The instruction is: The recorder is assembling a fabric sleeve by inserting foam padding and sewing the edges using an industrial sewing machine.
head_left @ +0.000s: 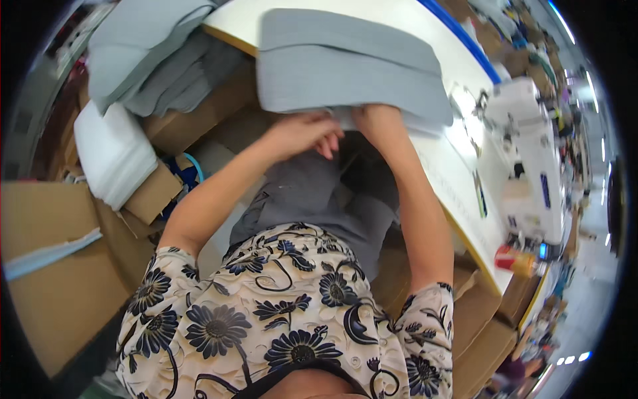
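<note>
A folded piece of grey fabric (352, 63) lies over the near edge of the white table, with a white layer (422, 125) showing under its right end. My left hand (307, 133) is at the fabric's near edge, its fingers curled and bent down. Whatever may be between those fingertips is too blurred to make out. Close by on the right, my right hand (380, 123) reaches under the same edge. The cloth hides its fingertips, so its grip does not show.
A white sewing machine (528, 146) stands on the right of the table (458, 179), with thread snips (480, 193) nearby. Grey fabric pieces (149, 56) are piled at the upper left. Below them are a white stack of sheets (113, 156) and a cardboard box (56, 239).
</note>
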Demonstrator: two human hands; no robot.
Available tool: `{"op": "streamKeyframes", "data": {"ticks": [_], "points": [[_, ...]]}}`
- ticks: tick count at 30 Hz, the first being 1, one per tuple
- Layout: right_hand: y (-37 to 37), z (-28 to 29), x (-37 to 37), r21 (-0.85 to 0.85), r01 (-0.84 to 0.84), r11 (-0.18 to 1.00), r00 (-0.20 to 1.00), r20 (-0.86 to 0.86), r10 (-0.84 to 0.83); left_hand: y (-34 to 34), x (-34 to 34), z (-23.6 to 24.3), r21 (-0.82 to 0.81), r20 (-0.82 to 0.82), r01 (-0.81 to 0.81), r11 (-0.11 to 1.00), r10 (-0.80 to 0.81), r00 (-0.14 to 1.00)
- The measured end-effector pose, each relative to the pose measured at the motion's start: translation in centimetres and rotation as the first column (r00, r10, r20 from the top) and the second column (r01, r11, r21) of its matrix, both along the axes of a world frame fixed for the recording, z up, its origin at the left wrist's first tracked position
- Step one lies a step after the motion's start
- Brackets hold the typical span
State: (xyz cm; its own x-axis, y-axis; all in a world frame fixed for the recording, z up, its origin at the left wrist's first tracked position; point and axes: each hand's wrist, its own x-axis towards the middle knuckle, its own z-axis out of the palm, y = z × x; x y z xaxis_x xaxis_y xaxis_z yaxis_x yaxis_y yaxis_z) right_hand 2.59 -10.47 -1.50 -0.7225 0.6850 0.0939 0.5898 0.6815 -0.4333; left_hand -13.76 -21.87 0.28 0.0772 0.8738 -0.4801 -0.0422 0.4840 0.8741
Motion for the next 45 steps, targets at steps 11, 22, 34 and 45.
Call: {"op": "streamKeyframes", "data": {"ticks": [11, 22, 34, 45], "points": [[-7.1, 3.3, 7.5, -0.136, -0.122, 0.983, 0.7, -0.714, -0.012, -2.5, 3.7, 7.3, 0.657, -0.753, 0.615, 0.437, 0.349, 0.558], [-10.4, -2.1, 15.6, -0.904, -0.197, 0.379, 0.322, -0.425, -0.846, 10.3, 8.8, 0.4, 0.336, -0.926, 0.83, 0.446, 0.316, 0.205], [-9.1, -4.0, 12.2, -0.801, -0.522, 0.294, 0.252, -0.474, -0.843, 8.8, 13.6, 5.4, 0.308, -0.941, 0.828, 0.469, 0.023, 0.337], [-9.0, -3.0, 10.4, -0.815, -0.487, 0.315, 0.345, -0.511, -0.787, 15.4, 16.0, 1.4, 0.263, -0.965, 0.783, 0.564, 0.15, 0.216]]}}
